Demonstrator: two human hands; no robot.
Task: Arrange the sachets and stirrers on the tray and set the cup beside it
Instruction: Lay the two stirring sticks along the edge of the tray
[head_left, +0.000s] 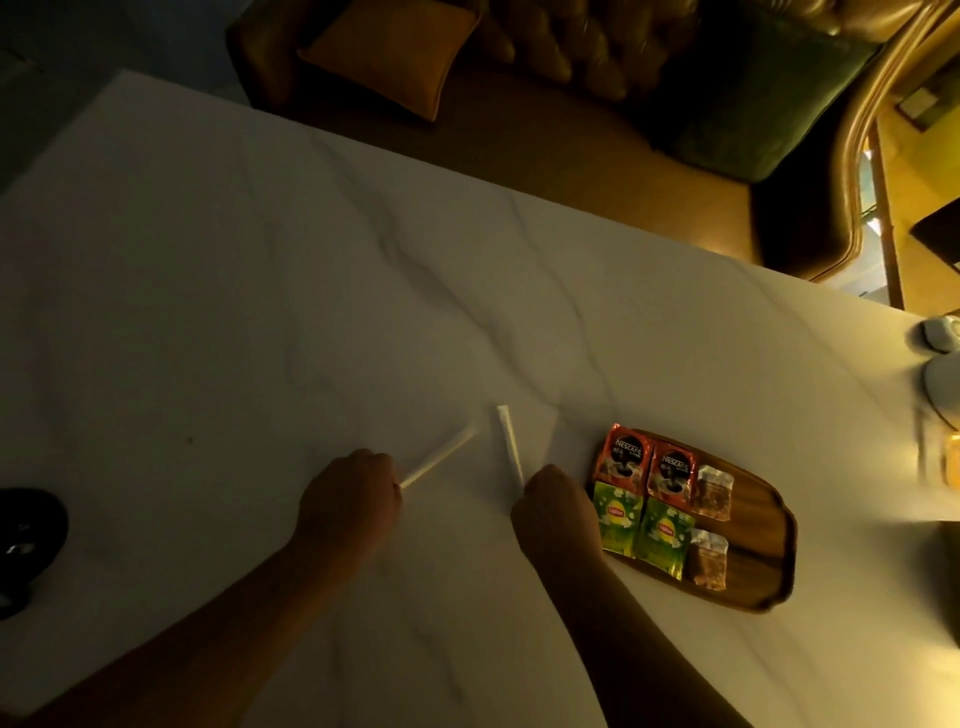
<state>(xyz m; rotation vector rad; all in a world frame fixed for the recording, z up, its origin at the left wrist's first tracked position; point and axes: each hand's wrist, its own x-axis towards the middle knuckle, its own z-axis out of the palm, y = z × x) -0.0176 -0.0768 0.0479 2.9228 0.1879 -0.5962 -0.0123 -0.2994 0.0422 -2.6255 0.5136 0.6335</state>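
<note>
White marble table (260, 270) w/ grey veins lay under both hands. Dark round object (26, 540) sat on it well left of the left hand, cut off by the frame edge. Far beyond the hands, past the table's far edge: brown tufted sofa (571, 156), orange cushion (395, 47) on it, green cushion (769, 104) to its right. Well right of the right hand, blurred white objects (943, 364) at the table's right edge; can't tell what.

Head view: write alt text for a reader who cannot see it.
Each hand, left and right, holds one white wrapped stirrer, left stirrer and right stirrer, above a white marble table. To the right, a wooden tray holds six sachets in two rows: red, green and clear.
</note>
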